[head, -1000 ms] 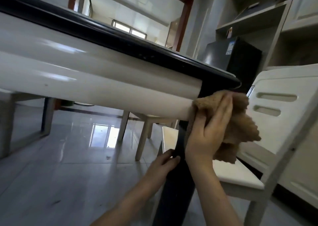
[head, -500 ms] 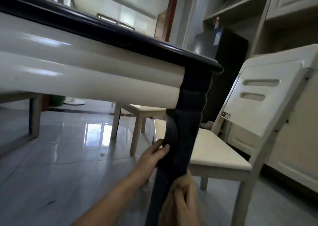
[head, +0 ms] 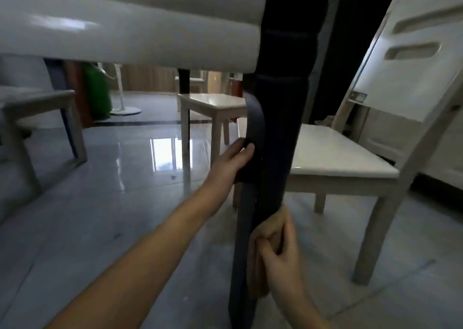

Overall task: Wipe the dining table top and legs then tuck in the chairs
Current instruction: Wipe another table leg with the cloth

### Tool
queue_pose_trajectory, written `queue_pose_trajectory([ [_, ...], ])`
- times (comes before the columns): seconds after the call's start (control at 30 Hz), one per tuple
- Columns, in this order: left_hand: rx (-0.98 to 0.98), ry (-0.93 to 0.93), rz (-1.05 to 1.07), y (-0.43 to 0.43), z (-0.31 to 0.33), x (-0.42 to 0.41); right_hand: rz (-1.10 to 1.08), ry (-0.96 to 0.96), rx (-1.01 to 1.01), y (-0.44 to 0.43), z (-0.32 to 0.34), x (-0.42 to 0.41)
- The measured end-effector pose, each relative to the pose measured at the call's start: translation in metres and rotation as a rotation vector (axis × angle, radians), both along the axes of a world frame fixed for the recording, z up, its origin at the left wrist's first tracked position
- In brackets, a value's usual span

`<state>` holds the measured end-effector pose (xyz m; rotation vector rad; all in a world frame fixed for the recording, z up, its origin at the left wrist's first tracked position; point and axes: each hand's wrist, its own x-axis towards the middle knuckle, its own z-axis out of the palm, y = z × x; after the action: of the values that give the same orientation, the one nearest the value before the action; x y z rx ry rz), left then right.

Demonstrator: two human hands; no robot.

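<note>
The dark table leg [head: 273, 153] ran down the middle of the view from under the pale rounded edge of the table [head: 125, 33], and both hands were on it. The cloth [head: 255, 276], a tan rag, lay bunched against the lower part of the leg on its right face, hanging in a fold below the fingers that held it. The right hand [head: 280, 248] clutched that cloth with its fingers curled tight, knuckles toward the camera, pressing the rag to the leg well below the seat height of the chair [head: 338, 153]. Higher up, the left hand [head: 235, 161] gripped the curved dark bracket on the left side of the leg, thumb lying across the front and the other fingers wrapped out of sight behind it; it held no cloth. The two hands were apart, the left above and to the left of the right. The white chair stood just to the right of the leg, its seat passing behind it. A second chair [head: 215, 103] stood farther back under the table on the glossy tiled floor [head: 100, 203].
</note>
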<state>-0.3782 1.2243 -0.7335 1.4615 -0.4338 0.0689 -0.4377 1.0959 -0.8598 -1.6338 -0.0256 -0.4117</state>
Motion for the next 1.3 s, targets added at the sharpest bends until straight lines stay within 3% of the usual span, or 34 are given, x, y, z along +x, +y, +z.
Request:
queue_pose_trajectory([
  [0.2, 0.067, 0.002, 0.057, -0.005, 0.006, -0.005, 0.07, 0.388, -0.081, -0.01, -0.112, -0.013],
  [0.4, 0.046, 0.049, 0.115, -0.011, 0.002, -0.02, 0.059, 0.501, -0.065, -0.017, -0.164, -0.022],
  [0.47, 0.106, 0.053, 0.147, -0.014, 0.008, -0.022, 0.106, 0.451, -0.167, -0.019, -0.169, -0.022],
  [0.5, 0.137, 0.03, 0.124, -0.01, 0.007, -0.024, 0.032, 0.427, -0.266, -0.021, -0.169, -0.02],
  [0.57, 0.145, 0.037, 0.163, -0.01, 0.008, -0.021, -0.054, 0.332, -0.149, -0.018, -0.145, -0.018],
  [0.6, 0.137, 0.057, 0.195, -0.014, 0.007, -0.019, 0.035, 0.249, 0.038, -0.015, -0.127, -0.017],
  [0.7, 0.044, 0.113, 0.236, -0.018, -0.003, -0.016, 0.107, 0.102, 0.22, -0.013, -0.075, -0.012],
  [0.83, 0.028, 0.085, 0.28, -0.024, -0.001, -0.02, 0.137, -0.239, 0.284, -0.015, 0.028, 0.007],
  [0.93, 0.04, 0.076, 0.288, -0.025, -0.002, -0.022, 0.124, -0.352, 0.244, -0.015, 0.058, 0.009],
  [1.3, 0.016, 0.063, 0.252, -0.031, 0.005, -0.035, 0.073, 0.099, 0.081, -0.019, -0.078, -0.014],
])
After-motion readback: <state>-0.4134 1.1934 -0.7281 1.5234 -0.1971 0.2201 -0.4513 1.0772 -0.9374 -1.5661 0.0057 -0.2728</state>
